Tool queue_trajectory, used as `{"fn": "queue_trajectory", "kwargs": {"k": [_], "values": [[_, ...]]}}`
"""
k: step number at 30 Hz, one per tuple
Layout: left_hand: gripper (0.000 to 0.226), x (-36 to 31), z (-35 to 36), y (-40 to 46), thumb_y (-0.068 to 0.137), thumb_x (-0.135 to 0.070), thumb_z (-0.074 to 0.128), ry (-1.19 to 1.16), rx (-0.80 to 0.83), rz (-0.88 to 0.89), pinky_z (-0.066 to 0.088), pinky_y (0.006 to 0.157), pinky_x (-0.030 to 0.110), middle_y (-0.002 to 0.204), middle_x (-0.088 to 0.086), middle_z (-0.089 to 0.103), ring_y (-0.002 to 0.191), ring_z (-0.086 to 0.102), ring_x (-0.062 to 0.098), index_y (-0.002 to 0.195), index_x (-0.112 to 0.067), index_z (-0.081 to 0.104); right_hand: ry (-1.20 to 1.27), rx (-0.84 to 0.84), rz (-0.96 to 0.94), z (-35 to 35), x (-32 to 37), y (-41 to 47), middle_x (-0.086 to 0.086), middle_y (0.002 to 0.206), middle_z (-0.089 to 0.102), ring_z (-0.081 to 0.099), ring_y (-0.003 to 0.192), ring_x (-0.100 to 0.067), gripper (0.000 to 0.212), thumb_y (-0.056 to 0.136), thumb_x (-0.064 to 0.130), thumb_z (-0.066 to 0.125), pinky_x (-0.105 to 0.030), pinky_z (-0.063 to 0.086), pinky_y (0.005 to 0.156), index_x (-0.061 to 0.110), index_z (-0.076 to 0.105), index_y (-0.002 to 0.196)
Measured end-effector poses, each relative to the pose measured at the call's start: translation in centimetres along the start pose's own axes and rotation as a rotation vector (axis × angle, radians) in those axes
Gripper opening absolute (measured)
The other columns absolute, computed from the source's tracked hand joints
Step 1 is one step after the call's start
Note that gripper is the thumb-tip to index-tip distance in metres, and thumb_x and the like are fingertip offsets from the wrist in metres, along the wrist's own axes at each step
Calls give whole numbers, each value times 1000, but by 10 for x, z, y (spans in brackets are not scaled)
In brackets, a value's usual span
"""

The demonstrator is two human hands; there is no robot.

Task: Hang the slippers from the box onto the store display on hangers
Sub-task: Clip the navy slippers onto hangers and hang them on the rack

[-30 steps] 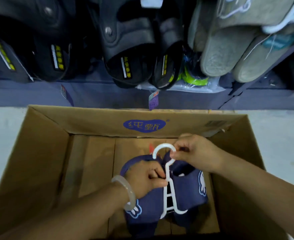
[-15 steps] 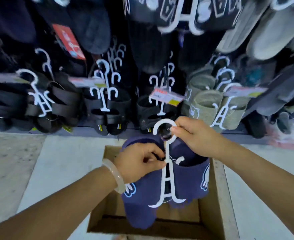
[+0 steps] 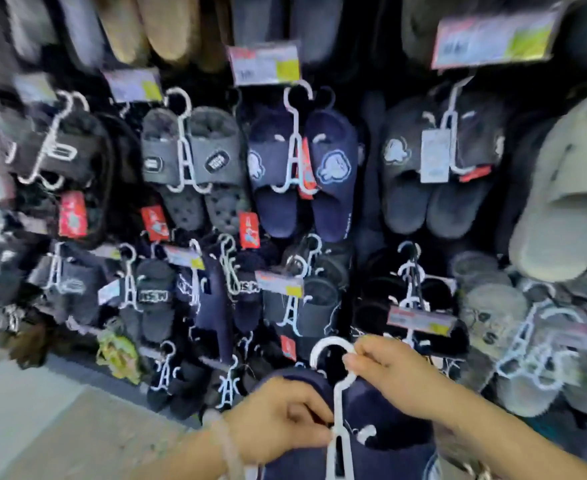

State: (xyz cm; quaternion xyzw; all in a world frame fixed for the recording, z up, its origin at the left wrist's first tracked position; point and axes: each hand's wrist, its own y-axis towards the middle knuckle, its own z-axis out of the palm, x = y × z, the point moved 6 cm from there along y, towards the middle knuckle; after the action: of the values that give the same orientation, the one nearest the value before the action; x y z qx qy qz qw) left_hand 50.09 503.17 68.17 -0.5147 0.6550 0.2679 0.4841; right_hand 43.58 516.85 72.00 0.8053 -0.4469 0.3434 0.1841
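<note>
While her right hand (image 3: 394, 372) pinches the white plastic hanger (image 3: 337, 393) below its hook and her left hand (image 3: 280, 415) grips its stem against the navy fabric slippers (image 3: 389, 420), the pair hangs before the crowded store display (image 3: 295, 168), apparently needing a free peg next.

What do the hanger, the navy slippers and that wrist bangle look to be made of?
Hanger: white moulded plastic, smooth, thin, one-piece hook. Slippers: probably soft navy fabric, matte, though blur hides texture. Bangle: pale, translucent, perhaps jade or glass; cannot tell which.
</note>
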Motion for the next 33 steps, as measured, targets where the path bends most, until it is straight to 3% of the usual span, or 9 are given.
{"fn": "queue_trajectory", "kwargs": {"k": [8, 13, 16, 19, 21, 24, 28, 30, 33], "values": [[17, -81, -100, 3, 80, -9, 69, 109, -84, 158, 38, 54, 6, 44, -14, 57, 47, 47, -10, 76, -25, 65, -31, -158, -156, -64, 110, 55, -3, 61, 41, 38, 65, -16, 33, 91, 20, 54, -29, 29, 63, 8, 47, 62], [12, -119, -171, 22, 82, -18, 68, 186, -83, 262, 42, 65, 16, 65, 7, 60, 60, 50, 2, 77, -29, 66, 5, -277, -124, -98, 153, 101, 3, 56, 35, 31, 53, -7, 36, 90, 22, 55, -21, 27, 53, 12, 43, 58], [8, -140, -209, 40, 83, -18, 67, 223, -84, 325, 46, 71, 15, 68, -4, 66, 67, 57, 3, 80, -25, 68, 41, -355, -125, -118, 174, 127, 1, 56, 29, 26, 57, -12, 43, 90, 22, 56, -31, 23, 58, 17, 34, 53], [7, -159, -245, 62, 86, -18, 63, 286, -118, 394, 41, 62, 4, 60, -20, 61, 55, 53, -9, 86, -16, 70, 70, -450, -112, -137, 187, 156, 2, 56, 31, 27, 57, -10, 40, 90, 20, 57, -30, 23, 57, 16, 39, 54], [14, -167, -260, 77, 87, -20, 62, 348, -166, 444, 36, 55, 3, 52, -18, 54, 47, 46, -7, 87, -9, 70, 75, -497, -75, -145, 187, 171, 1, 56, 33, 28, 56, -11, 34, 90, 20, 57, -28, 24, 55, 11, 46, 59], [22, -174, -273, 102, 85, -30, 63, 374, -202, 478, 42, 65, 16, 61, -11, 56, 56, 48, -2, 85, -9, 68, 53, -579, -42, -155, 184, 186, -6, 63, 40, 32, 55, -8, 28, 90, 19, 56, -19, 28, 51, 0, 57, 69], [19, -188, -289, 126, 84, -35, 63, 396, -322, 548, 35, 56, 17, 56, -13, 52, 48, 46, -2, 74, -19, 63, 80, -659, -119, -172, 193, 197, -2, 87, 61, 52, 82, -8, 14, 91, 12, 53, -10, 39, 70, 11, 65, 84], [19, -191, -295, 135, 83, -39, 63, 408, -363, 560, 39, 60, 20, 61, -12, 56, 55, 48, 2, 75, -23, 63, 48, -675, -175, -179, 197, 201, 2, 104, 64, 55, 97, -6, 19, 90, 8, 55, -2, 39, 79, 12, 67, 104], [18, -190, -302, 146, 82, -44, 62, 411, -404, 574, 44, 67, 26, 67, -11, 60, 63, 53, 7, 75, -28, 62, 10, -699, -216, -187, 199, 208, 2, 108, 65, 57, 101, -7, 24, 89, 6, 55, 2, 40, 78, 7, 66, 110]]}}
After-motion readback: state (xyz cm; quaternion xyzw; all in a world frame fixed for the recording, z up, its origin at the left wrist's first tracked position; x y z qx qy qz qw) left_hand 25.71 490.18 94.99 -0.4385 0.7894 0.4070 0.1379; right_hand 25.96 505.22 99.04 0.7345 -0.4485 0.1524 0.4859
